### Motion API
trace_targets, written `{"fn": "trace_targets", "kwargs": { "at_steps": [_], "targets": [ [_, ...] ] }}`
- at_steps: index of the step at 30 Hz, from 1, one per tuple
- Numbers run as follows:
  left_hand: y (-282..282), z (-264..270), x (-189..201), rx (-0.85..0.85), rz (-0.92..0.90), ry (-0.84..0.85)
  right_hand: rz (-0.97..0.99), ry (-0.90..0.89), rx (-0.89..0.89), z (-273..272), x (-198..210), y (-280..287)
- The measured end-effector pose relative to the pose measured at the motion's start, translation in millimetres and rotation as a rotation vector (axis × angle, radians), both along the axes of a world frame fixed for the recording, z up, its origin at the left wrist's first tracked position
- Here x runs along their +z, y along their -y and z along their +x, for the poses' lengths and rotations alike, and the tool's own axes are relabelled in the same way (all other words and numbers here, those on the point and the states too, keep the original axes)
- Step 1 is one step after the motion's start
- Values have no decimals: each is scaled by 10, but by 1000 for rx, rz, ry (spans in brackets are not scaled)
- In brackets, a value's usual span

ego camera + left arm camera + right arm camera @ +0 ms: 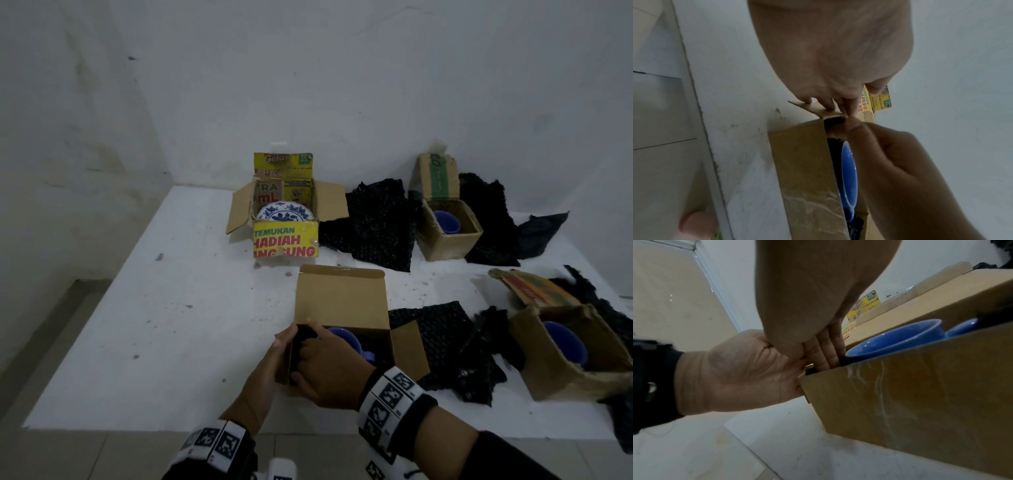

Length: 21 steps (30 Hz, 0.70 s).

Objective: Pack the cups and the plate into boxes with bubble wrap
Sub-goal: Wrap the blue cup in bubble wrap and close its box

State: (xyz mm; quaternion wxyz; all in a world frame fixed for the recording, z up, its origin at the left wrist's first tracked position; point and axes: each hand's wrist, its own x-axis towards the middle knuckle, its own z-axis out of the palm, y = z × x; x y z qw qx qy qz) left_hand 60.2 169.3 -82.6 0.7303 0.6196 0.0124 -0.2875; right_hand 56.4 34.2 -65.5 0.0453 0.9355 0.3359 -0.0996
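A brown box (342, 298) stands open near the table's front edge, its lid flap upright. Inside it sits a blue cup (342, 337) with black bubble wrap (303, 342) at its left. My left hand (282, 342) lies flat against the box's left wall, its fingers on the side flap (818, 107). My right hand (329, 366) reaches over the front wall, and its straight fingers (826, 353) go into the gap between the cup (890, 337) and the wall. Their tips are hidden there. A blue-patterned plate (285, 212) lies in the yellow box (286, 243) behind.
Two more brown boxes (448, 243) (565, 377) at the right each hold a blue cup (447, 221) (565, 346). Black bubble wrap sheets (373, 222) (442, 335) (489, 219) lie between and behind them. The white table (171, 308) meets walls at the left and back.
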Motion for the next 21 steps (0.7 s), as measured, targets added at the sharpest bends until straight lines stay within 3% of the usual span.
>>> {"fn": "trace_targets", "kwargs": {
  "at_steps": [5, 10, 12, 15, 17, 19, 21],
  "targets": [
    [-67, -1, -107, -32, 31, 31, -174, -130, 27, 156, -142, -4],
    [-127, 69, -212, -39, 82, 17, -238, -81, 84, 190, -164, -15],
    [-94, 132, -275, -59, 118, 19, -196, -64, 103, 188, -136, 1],
    [-36, 81, -282, -10, 160, 155, 49, 31, 64, 121, -194, 97],
    [-17, 10, -279, 41, 137, 157, 281, 187, -95, -13, -280, 201],
    [18, -2, -322, 85, 151, 190, 470, 288, -393, -189, -320, 305],
    [72, -8, -326, 111, 164, 192, 493, 231, -637, -324, -345, 380]
  ]
}}
